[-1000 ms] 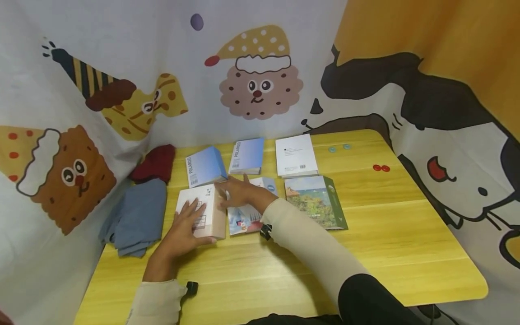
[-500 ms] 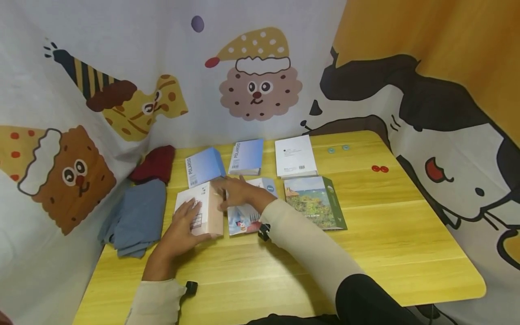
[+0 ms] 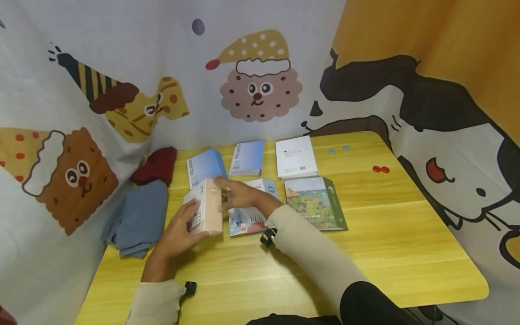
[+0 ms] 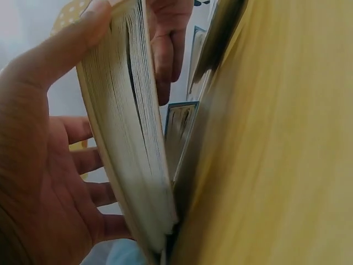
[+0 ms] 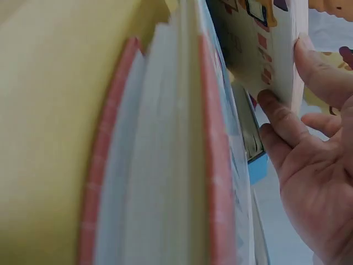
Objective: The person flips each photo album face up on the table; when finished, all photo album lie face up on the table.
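A thick white photo album [image 3: 211,206] with a beige spine is tilted up on its left edge in the front row, its right side raised. My left hand [image 3: 178,231] grips it from the near left, thumb along the spine's near end and fingers spread over the white cover. The left wrist view shows its page block [image 4: 124,110] between that thumb and the fingers. At the far right corner my right hand [image 3: 243,196] pinches the raised side. In the right wrist view, the right fingers [image 5: 284,118] touch the printed underside.
Right of it lies an album with a castle picture [image 3: 245,220], then a landscape album [image 3: 308,203]. Behind are two blue POLAROID albums [image 3: 205,167] and a white one [image 3: 296,155]. Blue cloth [image 3: 140,216] and dark red cloth [image 3: 158,164] lie left. Red buttons [image 3: 381,169] and pale blue buttons [image 3: 339,149] lie right.
The white album has tipped up from lying nearly flat, its spine side rising and turning toward the camera. Both hands have moved along with it, keeping hold.
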A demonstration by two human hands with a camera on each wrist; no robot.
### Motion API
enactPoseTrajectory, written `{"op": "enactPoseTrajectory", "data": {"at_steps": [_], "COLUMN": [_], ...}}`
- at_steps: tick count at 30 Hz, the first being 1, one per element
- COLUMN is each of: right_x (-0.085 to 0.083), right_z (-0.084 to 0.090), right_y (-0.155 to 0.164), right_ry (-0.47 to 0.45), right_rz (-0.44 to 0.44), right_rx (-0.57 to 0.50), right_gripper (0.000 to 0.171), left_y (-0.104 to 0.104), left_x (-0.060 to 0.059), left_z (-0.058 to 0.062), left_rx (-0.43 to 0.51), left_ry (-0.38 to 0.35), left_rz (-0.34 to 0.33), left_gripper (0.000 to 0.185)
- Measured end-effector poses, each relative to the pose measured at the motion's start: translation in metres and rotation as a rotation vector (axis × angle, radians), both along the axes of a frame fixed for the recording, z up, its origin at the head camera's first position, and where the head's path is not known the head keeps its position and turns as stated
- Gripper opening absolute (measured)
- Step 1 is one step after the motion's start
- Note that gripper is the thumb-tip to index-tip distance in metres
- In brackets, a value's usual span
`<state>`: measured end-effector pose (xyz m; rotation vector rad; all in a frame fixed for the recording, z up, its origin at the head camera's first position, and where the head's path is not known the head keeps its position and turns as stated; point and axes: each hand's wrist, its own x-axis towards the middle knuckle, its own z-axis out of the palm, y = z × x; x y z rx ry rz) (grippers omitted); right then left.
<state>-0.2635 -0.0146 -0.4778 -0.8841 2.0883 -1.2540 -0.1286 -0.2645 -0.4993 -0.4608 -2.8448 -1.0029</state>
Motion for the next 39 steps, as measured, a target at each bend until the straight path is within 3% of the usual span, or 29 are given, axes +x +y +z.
{"op": "enactPoseTrajectory", "data": {"at_steps": [8, 12, 21, 25, 28, 32, 35, 39], "right_x": [0.006, 0.013, 0.026, 0.035, 0.040, 0.045, 0.047, 0.050], "right_z": [-0.001, 0.000, 0.001, -0.002, -0.002, -0.004, -0.007, -0.009], "right_y": [0.008, 0.008, 0.000, -0.006, -0.010, -0.013, -0.016, -0.017], "right_ry": [-0.058, -0.069, 0.032, 0.073, 0.159, 0.271, 0.343, 0.409], "right_rz": [0.009, 0.021, 0.042, 0.042, 0.017, -0.014, -0.035, -0.058], "right_rx": [-0.175, -0.232, -0.235, -0.156, -0.054, 0.080, 0.183, 0.319], "right_gripper": [0.103, 0.097, 0.091, 0.095, 0.094, 0.091, 0.090, 0.093], "left_y": [0.003, 0.005, 0.008, 0.007, 0.006, 0.005, 0.004, -0.001], "left_x": [0.003, 0.009, 0.007, 0.007, 0.007, 0.006, 0.004, 0.002], "left_z": [0.008, 0.009, 0.006, 0.004, 0.003, 0.003, 0.003, 0.006], "left_rx": [0.095, 0.199, 0.474, 0.627, 0.718, 0.778, 0.722, 0.570], "left_ry": [-0.048, -0.060, 0.036, 0.069, 0.061, 0.034, 0.067, 0.119], "left_rz": [-0.012, -0.030, -0.122, -0.167, -0.195, -0.218, -0.206, -0.157], "left_gripper": [0.103, 0.102, 0.104, 0.107, 0.111, 0.114, 0.109, 0.093]}}
